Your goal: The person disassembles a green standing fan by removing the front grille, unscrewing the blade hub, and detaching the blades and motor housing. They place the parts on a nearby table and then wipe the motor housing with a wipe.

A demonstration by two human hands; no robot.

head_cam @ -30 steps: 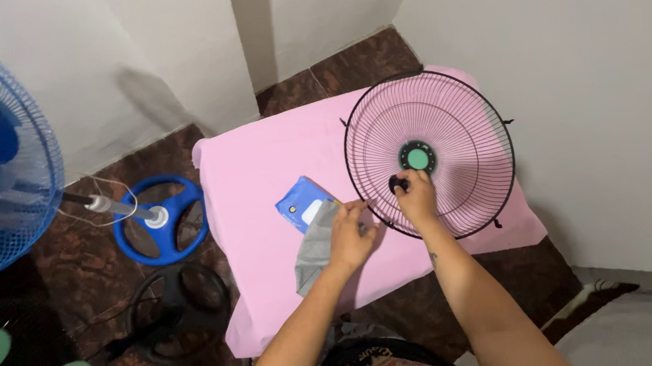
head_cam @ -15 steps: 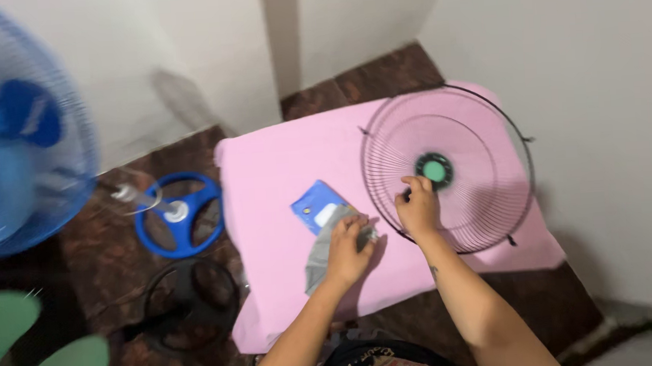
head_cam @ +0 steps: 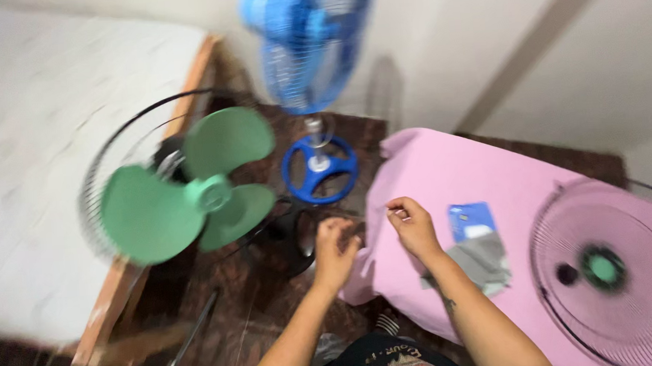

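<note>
The view is blurred by motion. My left hand (head_cam: 335, 246) hovers with curled fingers over the dark floor, just in front of a black fan base (head_cam: 288, 242). My right hand (head_cam: 411, 223) is curled too, above the left edge of the pink cloth (head_cam: 446, 172); nothing shows in either hand. A fan head with green blades (head_cam: 168, 196) and a black rear guard leans at the left. On the cloth lie a blue packet (head_cam: 471, 219), a grey rag (head_cam: 480, 262) and a black wire grille (head_cam: 628, 311) with a green centre and a small black knob (head_cam: 567, 272).
A blue standing fan (head_cam: 305, 33) on a round blue base (head_cam: 319, 168) stands by the back wall. A white mattress (head_cam: 29, 141) on a wooden frame (head_cam: 118, 294) fills the left side. White walls close the back and right.
The view swung sharply left. Both hands left the grille and rag and moved left to the cloth's edge. The black knob stays on the grille. The green-bladed fan and mattress came into view.
</note>
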